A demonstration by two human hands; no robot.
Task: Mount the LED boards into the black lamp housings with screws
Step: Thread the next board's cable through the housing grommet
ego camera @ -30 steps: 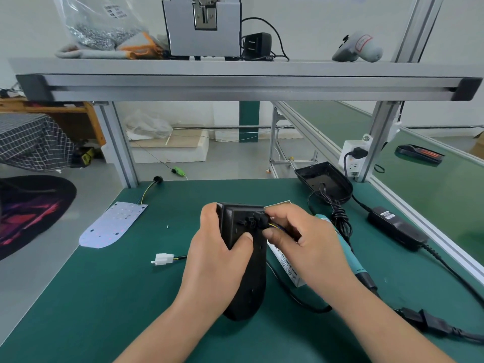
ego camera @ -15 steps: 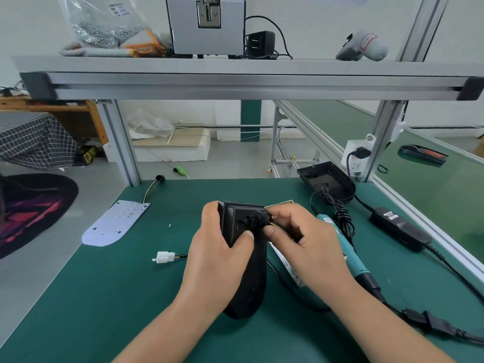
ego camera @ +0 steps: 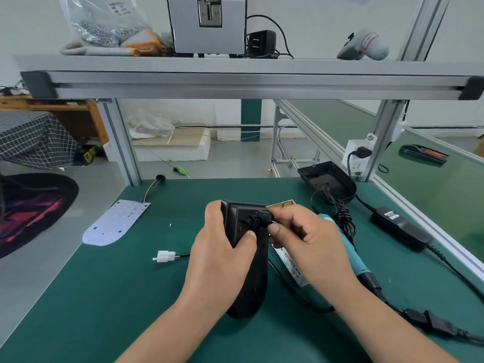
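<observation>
My left hand grips a black lamp housing, held on edge over the middle of the green mat. At the housing's upper end my right hand pinches a small black cable fitting with thin yellow wires. A white connector on a wire lies just left of my left hand. A loose LED board lies flat at the mat's left edge. A second black housing sits open side up at the back right.
A teal electric screwdriver lies under my right wrist, its black cable coiled behind. A small white box sits beside the housing. A black power adapter lies at the right. An aluminium shelf spans overhead, holding a bag of screws.
Both hands stay on the housing. My right fingers have shifted slightly on the cable fitting; the view has barely moved.
</observation>
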